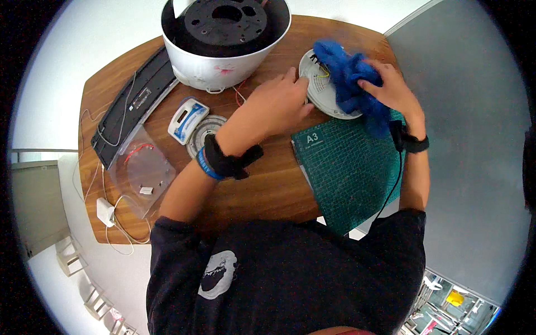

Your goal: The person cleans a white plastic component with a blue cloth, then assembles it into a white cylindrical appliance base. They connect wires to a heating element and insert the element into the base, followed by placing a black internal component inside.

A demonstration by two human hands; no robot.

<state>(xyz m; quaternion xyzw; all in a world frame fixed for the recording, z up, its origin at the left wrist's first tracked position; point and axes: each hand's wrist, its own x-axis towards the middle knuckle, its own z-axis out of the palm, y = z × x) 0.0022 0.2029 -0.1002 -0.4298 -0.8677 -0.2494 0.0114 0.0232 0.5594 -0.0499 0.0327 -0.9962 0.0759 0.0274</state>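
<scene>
A crumpled blue cloth (353, 78) is bunched over the right side of a white round disc (324, 95), which has a ribbed face and a short yellow wire. My right hand (386, 88) is closed on the cloth, thumb to the front. On the disc's left rim, my left hand (282, 100) has its bent fingers at the edge; its grip is partly hidden. Part of the disc lies hidden beneath the cloth. Under the cloth's near end and my right forearm lies a green cutting mat (352, 167), next to the disc's near edge.
At the back stands a large white housing (223, 70) with a black core. To the left are a long black panel (142, 97), a blue-and-white device (188, 120), a round grey part (204, 131), a clear bag (142, 173), and a white adapter (105, 212) with loose cables.
</scene>
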